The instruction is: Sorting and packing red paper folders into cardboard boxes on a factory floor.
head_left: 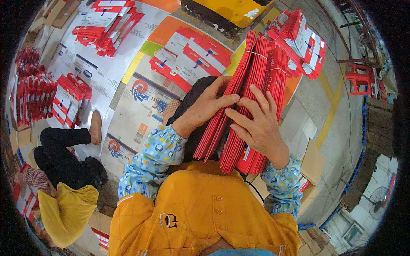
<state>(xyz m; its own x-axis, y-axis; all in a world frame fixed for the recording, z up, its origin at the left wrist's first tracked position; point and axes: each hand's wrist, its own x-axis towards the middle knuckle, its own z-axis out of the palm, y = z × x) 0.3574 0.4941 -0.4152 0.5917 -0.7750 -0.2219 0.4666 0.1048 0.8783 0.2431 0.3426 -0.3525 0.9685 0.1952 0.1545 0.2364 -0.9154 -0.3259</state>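
Observation:
Several bundles of folded red cardboard cartons rest on edge across my lap, bound with thin pale bands. My left hand [205,104] grips the leftmost bundle [215,126]; its thumb lies over the edges and its fingers go behind, partly hidden. My right hand [260,121] rests on the middle bundle [257,59] with its fingers spread and slightly bent, the fingertips pointing towards my left thumb. To the right of that leans another bundle [276,70] of the same red cartons, partly covered by my right hand.
Flat red and white cartons [192,55] lie on cardboard sheets ahead. More stacks stand at the far left [109,25], left [70,98] and far right [303,42]. A co-worker [66,205] in yellow sits at the left. A red stool [358,79] stands at the right.

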